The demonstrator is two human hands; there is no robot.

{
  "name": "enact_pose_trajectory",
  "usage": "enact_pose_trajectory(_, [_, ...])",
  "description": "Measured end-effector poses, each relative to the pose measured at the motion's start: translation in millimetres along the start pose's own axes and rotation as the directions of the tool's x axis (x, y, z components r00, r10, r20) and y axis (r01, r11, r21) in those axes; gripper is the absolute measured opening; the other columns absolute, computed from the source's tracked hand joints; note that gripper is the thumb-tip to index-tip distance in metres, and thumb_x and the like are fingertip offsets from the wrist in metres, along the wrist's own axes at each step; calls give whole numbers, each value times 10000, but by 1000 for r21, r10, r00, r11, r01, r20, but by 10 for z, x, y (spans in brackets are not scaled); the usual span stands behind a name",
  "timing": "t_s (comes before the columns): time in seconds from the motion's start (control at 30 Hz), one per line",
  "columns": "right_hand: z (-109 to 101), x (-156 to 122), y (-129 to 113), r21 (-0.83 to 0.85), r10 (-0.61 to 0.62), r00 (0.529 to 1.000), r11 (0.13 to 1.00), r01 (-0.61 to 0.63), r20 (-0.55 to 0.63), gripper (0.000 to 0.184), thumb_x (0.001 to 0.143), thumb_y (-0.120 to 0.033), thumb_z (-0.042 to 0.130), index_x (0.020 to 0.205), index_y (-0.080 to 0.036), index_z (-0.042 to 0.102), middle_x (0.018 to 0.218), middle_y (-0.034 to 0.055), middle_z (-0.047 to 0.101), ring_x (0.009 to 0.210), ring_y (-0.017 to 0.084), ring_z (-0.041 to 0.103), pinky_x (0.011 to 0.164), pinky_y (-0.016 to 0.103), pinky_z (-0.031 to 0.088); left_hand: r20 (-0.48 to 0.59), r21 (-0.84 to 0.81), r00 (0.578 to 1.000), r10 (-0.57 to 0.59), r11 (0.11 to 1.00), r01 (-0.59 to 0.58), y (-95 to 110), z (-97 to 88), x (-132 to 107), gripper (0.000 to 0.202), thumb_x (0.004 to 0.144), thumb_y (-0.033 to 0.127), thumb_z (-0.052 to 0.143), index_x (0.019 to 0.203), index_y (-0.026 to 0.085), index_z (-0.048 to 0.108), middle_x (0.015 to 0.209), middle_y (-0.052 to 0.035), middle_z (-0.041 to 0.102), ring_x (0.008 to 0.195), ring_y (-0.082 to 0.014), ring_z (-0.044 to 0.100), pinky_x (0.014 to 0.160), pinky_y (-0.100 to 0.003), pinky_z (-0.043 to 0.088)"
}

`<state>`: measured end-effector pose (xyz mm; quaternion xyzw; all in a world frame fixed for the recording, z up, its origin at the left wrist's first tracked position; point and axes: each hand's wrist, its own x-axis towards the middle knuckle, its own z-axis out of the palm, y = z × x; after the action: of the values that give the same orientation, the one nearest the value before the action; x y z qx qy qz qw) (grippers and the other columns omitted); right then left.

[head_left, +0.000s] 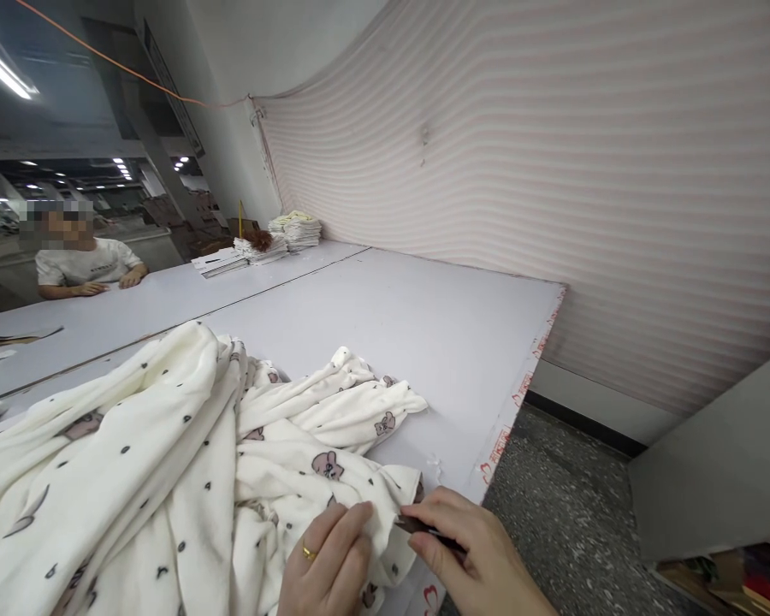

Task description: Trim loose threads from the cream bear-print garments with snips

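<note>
A heap of white printed cloth (pixel 167 479) is spread over the near left of the table (pixel 436 316). At its near right edge, the cloth is pinched by the left hand (pixel 330 560), on which a gold ring (pixel 309 553) is worn. Just to the right, a slim dark tool (pixel 440 539) is gripped between the thumb and fingers of the right hand (pixel 471 547), its tip brought to the cloth's edge; whether the tip is parted cannot be told. The step in hand is judged to be close work with the tool at that edge. A firm pinch and a small, guided motion seem to be called for, with the left fingertips held clear.

At the far left, another person (pixel 93 263) is seen behind the table, with forearms rested on it. Farther right, white stacks (pixel 301 231) are set. The pale tabletop is edged at right with red-printed tape (pixel 501 441). Beyond it a striped curtain (pixel 552 171) is hung; at the near right, speckled floor (pixel 545 479) is exposed beside a grey panel (pixel 719 462).
</note>
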<state>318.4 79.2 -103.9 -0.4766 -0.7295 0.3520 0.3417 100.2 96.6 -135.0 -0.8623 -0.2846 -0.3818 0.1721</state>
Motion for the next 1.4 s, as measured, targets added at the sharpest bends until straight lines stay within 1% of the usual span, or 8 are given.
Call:
enact_pose_trajectory(0.17, [35,-10,60,95,56,995,994,-48,-80,318,871,-270,581,1188,-272,598,1065,47,649,950,196,635,794,252,497,74,-339,942,-329,880,334,37,-23,103,178,772,19,480,790,184,543,904,-84,688,793,-194,616,691,-286,527])
enact_pose_trajectory(0.33, [224,155,30,279,27,988,960,16,-150,177,857,-203,560,1030,-227,588,975,41,660,891,183,650,769,245,514,548,-511,343,-763,19,859,101,-56,221,236,791,336,594,967,195,663,850,-36,710,818,-218,659,718,-280,532])
enact_pose_trajectory(0.43, [331,299,-20,321,-57,982,940,114,-180,217,843,-205,606,1060,-224,610,1073,55,650,991,191,622,852,262,486,627,-496,135,-767,-260,828,60,-88,227,276,726,385,651,916,195,712,952,-41,730,981,-261,633,808,-300,509])
enact_pose_trajectory(0.53, [403,384,-36,286,-45,984,954,93,-172,105,820,-231,663,923,-216,657,926,26,659,875,173,618,780,239,472,709,-539,192,-678,-346,768,-9,-126,221,269,707,404,668,871,194,711,823,-25,716,861,-241,639,750,-295,507])
enact_pose_trajectory(0.67, [474,392,11,248,-5,987,968,45,-160,191,876,-316,574,732,-191,584,660,-31,551,634,128,526,587,207,404,746,-520,330,-579,-197,831,-38,-150,236,296,764,479,629,752,185,655,697,-1,625,695,-173,572,661,-253,476])
enact_pose_trajectory(0.83, [549,374,20,251,40,975,968,16,-220,227,929,-357,461,782,-197,529,613,-50,494,562,110,470,526,198,362,634,-440,351,-689,52,897,29,-130,251,309,773,501,616,892,219,662,797,-5,629,779,-187,569,682,-247,472])
enact_pose_trajectory(1.1, [520,211,-24,258,28,948,965,58,-316,173,840,-298,589,958,-220,689,868,53,709,813,199,665,727,245,509,547,-508,288,-786,-38,860,131,-174,330,346,766,526,622,855,196,676,800,-14,693,715,-181,625,568,-204,494])
enact_pose_trajectory(1.4, [579,186,-72,294,47,947,954,51,-316,151,826,-293,615,894,-213,724,912,75,737,849,218,682,771,275,539,376,-532,552,-744,314,786,179,-166,241,242,843,410,574,895,213,705,862,-48,748,785,-192,687,729,-242,545])
